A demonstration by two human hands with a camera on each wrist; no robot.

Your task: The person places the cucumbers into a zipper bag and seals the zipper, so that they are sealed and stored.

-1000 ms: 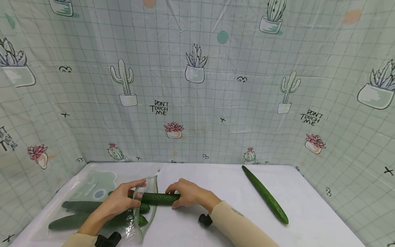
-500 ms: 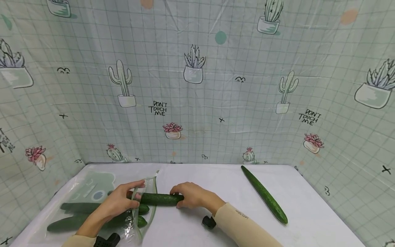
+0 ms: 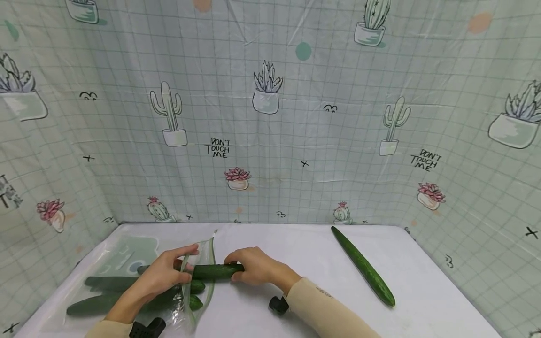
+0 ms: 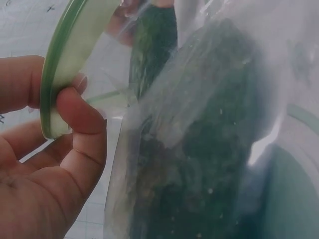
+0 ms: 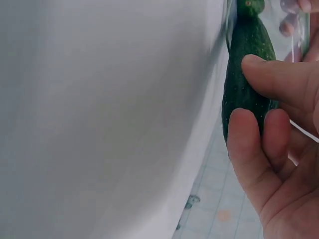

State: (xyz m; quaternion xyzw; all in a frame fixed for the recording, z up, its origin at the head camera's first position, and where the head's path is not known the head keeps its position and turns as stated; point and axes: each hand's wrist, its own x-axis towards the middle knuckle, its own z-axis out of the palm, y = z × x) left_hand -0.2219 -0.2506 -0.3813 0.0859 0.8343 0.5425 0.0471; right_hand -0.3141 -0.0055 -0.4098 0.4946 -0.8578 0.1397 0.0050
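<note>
A clear zip bag (image 3: 204,253) with a green-edged mouth lies on the left of the table. My left hand (image 3: 160,276) pinches the bag's mouth; in the left wrist view its thumb and fingers are on the green zip strip (image 4: 48,89). Fingers and thumb of my right hand (image 3: 258,266) grip the right end of a cucumber (image 3: 214,271), whose other end reaches through the mouth into the bag. Several more cucumbers (image 3: 95,305) lie inside, partly hidden by my left hand and forearm. The right wrist view shows the gripped cucumber (image 5: 244,89) close up.
Another cucumber (image 3: 363,266) lies slantwise on the right of the white table (image 3: 296,249). A patterned curtain (image 3: 274,141) rises behind the table and along both sides. Dark wrist devices are worn below both hands.
My right hand first slid a little to the right with the cucumber, then moved back left, so the cucumber now reaches deeper into the bag. The left hand keeps its place.
</note>
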